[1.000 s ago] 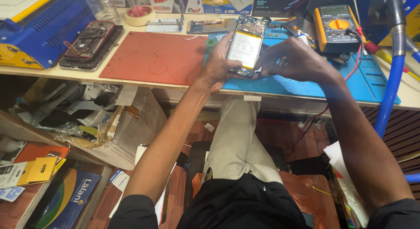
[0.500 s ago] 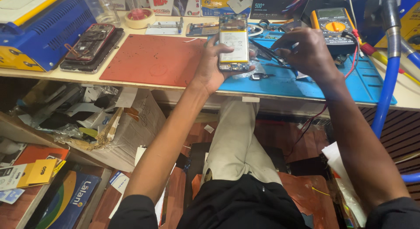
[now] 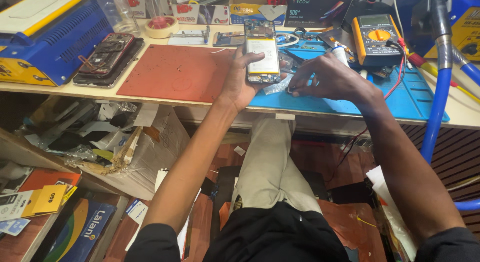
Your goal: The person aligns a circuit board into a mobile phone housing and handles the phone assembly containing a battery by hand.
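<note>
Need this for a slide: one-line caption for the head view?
Left hand holds an opened phone above the bench while the right hand pinches a small part on the blue mat.

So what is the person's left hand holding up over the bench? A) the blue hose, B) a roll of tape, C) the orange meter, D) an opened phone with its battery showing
D: the left hand grips an opened phone with its white battery showing, while the orange meter sits untouched on the bench.
</note>
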